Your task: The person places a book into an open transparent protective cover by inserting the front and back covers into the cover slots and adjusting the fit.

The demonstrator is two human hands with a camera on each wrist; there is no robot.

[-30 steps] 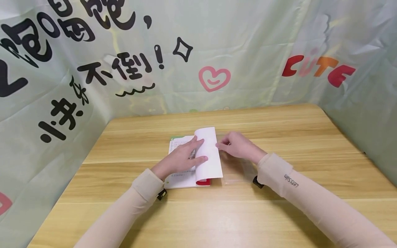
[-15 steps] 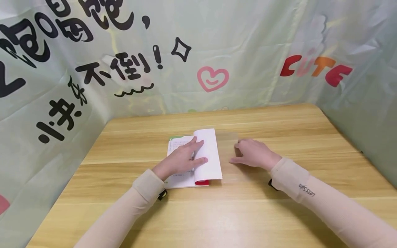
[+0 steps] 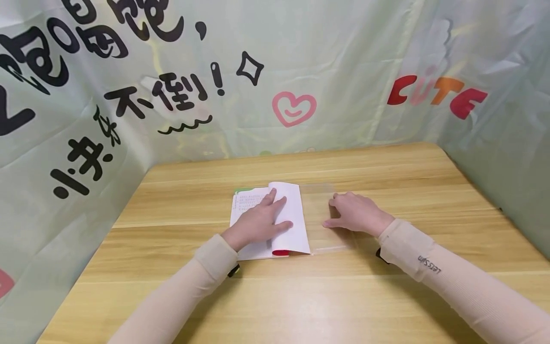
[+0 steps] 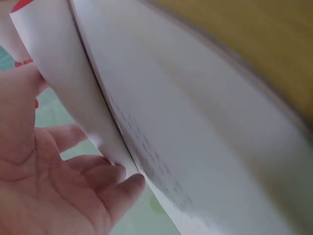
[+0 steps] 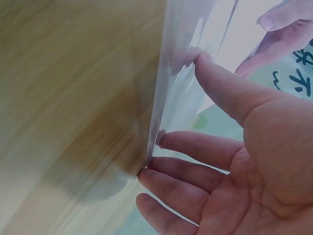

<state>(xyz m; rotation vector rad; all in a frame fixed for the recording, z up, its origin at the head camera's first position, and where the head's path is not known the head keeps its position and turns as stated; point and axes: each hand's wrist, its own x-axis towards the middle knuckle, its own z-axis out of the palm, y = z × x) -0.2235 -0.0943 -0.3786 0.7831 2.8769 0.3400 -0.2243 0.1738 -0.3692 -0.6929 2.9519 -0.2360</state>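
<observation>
Right hand [image 3: 356, 212] moved rightward | left hand [image 3: 258, 224] (fingers spread) on page [image 3: 296, 209]

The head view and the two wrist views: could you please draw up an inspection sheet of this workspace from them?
Surface: wood-grain tabletop, with a glare patch near its front.
Job's things: open booklet with a printed page; its white leaf curls, showing red at the near end; a clear plastic sheet extends to the leaf's right.
Clutter: nothing seen.
Hands: left hand rests on the booklet, fingers spread over the white leaf; right hand touches the clear sheet with thumb and fingertips.
Cables: nothing seen.
Surroundings: pale fabric backdrop behind and at both sides, printed with coloured CUTE lettering and other designs.
</observation>
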